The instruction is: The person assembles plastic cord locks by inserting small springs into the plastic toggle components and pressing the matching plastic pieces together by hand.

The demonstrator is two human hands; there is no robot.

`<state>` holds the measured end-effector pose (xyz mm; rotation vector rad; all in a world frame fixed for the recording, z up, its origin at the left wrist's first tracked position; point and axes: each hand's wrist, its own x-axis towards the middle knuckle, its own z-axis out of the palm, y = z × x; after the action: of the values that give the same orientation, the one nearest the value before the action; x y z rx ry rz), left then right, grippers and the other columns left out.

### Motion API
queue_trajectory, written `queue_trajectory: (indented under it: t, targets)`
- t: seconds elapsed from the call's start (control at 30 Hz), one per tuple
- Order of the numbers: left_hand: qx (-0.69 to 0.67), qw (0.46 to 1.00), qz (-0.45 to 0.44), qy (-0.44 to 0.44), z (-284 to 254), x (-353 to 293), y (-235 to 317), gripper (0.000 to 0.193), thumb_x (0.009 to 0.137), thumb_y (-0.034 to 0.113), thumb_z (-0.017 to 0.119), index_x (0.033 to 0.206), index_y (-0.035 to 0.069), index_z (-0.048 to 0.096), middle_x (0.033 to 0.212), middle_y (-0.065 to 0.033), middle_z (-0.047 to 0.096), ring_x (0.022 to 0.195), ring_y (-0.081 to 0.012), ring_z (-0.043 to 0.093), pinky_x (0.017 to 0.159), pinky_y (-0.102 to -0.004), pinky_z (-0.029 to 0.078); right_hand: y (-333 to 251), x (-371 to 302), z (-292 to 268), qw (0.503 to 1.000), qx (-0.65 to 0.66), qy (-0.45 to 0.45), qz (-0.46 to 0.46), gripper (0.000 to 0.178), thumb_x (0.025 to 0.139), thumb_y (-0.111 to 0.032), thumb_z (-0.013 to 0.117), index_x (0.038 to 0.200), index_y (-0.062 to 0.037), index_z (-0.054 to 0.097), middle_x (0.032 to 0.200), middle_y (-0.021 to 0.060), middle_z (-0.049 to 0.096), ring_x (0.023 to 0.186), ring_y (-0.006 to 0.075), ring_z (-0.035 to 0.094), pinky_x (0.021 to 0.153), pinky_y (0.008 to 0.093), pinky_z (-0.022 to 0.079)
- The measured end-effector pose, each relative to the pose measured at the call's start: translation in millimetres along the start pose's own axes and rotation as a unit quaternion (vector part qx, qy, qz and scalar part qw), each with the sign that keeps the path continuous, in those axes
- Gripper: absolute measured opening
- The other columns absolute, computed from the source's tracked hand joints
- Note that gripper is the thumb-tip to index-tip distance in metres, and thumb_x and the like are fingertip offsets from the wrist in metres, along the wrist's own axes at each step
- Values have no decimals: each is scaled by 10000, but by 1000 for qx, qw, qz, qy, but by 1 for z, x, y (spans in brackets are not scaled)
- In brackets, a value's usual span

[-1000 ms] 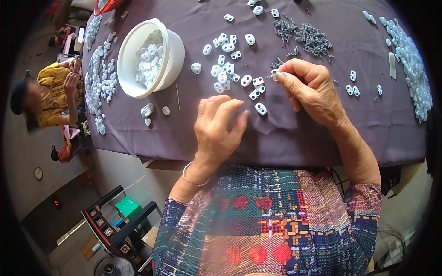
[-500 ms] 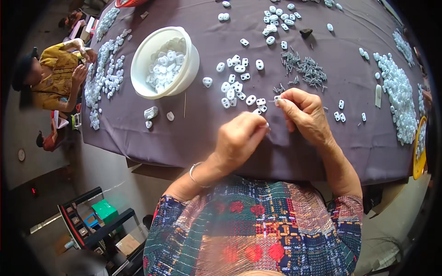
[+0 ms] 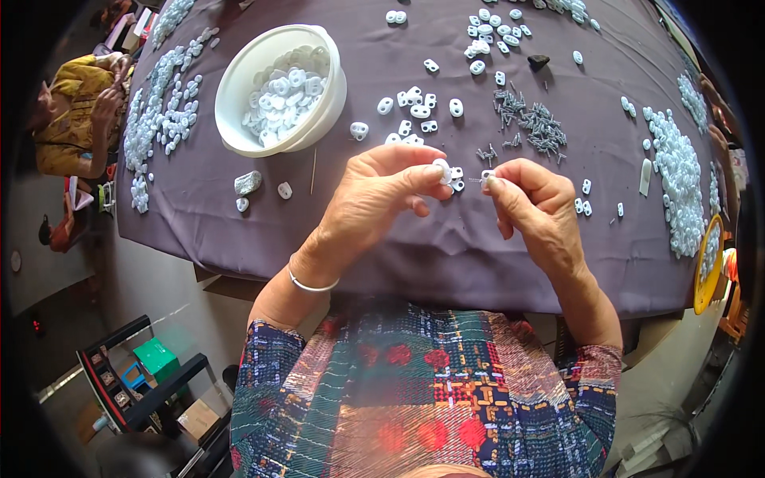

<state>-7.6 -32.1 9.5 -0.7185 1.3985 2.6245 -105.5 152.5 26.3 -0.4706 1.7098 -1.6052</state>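
Observation:
Between thumb and fingers, my left hand (image 3: 381,191) pinches a white oval plastic cord-lock shell (image 3: 442,169). Facing it across a small gap, my right hand (image 3: 535,199) grips a small white cord-lock plunger (image 3: 488,177) by its end. From that plunger a thin metal spring (image 3: 475,180) sticks out toward the left hand. Loose two-hole white plungers (image 3: 457,177) lie just behind the gap, partly hidden by the left fingers. More white shells and plungers (image 3: 414,97) are scattered beyond. Past the right hand spreads a heap of small grey springs (image 3: 543,129).
A white tub (image 3: 225,103) of white parts stands at the left, a thin stick (image 3: 313,171) beside it. Large piles of white pieces lie left (image 3: 147,119) and right (image 3: 676,187). A dark stone (image 3: 539,61) sits at the back. Another person (image 3: 76,119) works at far left.
My left hand has lifted and turned, bringing a white shell up toward the spring. The right hand keeps its pinch on the plunger. The whole view has shifted slightly.

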Motion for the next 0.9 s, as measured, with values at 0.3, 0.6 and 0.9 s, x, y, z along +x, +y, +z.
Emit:
queue_trajectory:
  t: [0.3, 0.6, 0.9]
  targets:
    - [-30, 999, -19, -34, -7, 10, -2, 180, 823, 111, 651, 975, 23, 613, 886, -68, 648, 764, -148, 645, 546, -198, 508, -9, 21, 8, 991, -120, -1, -53, 141, 880, -115, 565, 834, 17, 588, 631, -24, 530, 498, 26, 438, 446, 175, 348]
    - [-70, 996, -47, -37, -14, 13, -5, 179, 834, 128, 641, 969, 18, 597, 891, -93, 645, 757, -169, 656, 541, -199, 525, 5, 27, 11, 1000, -20, -1, -9, 138, 864, -129, 591, 833, 6, 593, 645, -18, 543, 523, 33, 470, 467, 176, 370]
    - [-33, 998, -48, -29, -12, 12, -6, 179, 831, 94, 638, 979, 5, 592, 879, -100, 638, 730, -169, 652, 535, -208, 530, 17, 26, 8, 999, -30, -12, -15, 141, 867, -128, 594, 846, 11, 590, 656, -17, 541, 524, 28, 469, 460, 174, 360]
